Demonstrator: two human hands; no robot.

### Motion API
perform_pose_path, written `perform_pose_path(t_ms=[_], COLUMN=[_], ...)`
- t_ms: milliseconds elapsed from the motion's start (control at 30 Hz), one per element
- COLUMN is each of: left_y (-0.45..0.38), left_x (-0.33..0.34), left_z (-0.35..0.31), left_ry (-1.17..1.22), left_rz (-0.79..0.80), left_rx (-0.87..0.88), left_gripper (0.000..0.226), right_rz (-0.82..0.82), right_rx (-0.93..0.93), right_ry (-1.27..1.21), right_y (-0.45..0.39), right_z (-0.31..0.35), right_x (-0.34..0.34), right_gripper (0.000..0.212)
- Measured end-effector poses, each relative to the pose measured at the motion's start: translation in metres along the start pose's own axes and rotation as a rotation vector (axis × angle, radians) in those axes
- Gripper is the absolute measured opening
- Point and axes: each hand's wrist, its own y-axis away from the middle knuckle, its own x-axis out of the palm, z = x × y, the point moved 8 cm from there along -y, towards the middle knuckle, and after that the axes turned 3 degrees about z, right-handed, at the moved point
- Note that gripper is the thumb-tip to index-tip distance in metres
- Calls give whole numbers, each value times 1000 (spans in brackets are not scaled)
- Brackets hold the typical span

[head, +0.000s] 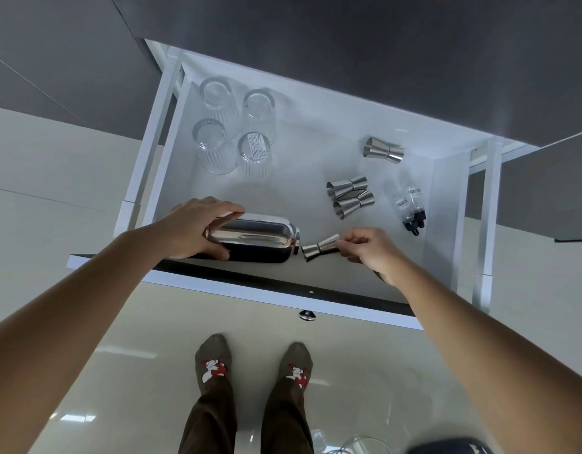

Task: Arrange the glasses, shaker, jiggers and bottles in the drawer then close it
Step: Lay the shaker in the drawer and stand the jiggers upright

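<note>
The white drawer [442, 204] stands pulled out below me. Several ribbed clear glasses [214, 147] stand upside down at its back left. A steel shaker [260, 237] lies on its side near the front, and my left hand [198, 229] grips its base end. My right hand [368, 249] pinches one end of a steel jigger [317, 248] just right of the shaker's cap. Two jiggers [348, 194] lie side by side in the middle, a third jigger [383, 150] farther back. Two small clear bottles [409, 204] with black caps lie at the right.
The drawer's front panel [283, 293] with a round metal knob [306, 315] is nearest me. A dark grey cabinet front [348, 44] overhangs the back. My socked feet [250, 365] stand on a glossy pale floor. A dark object [453, 447] sits at the bottom right.
</note>
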Motion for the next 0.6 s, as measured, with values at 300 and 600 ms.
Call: perform_pose_path(t_ms=[300, 600], left_y=[-11, -64], left_x=[-7, -11], left_z=[-44, -117], left_ry=[-16, 238], left_rz=[17, -377], left_rx=[17, 221], left_gripper=[59, 39], right_rz=[-1, 177], right_rx=[75, 57], right_ry=[-617, -689], right_y=[3, 0], right_z=[-2, 35], right_x=[-20, 11], right_gripper=[9, 6])
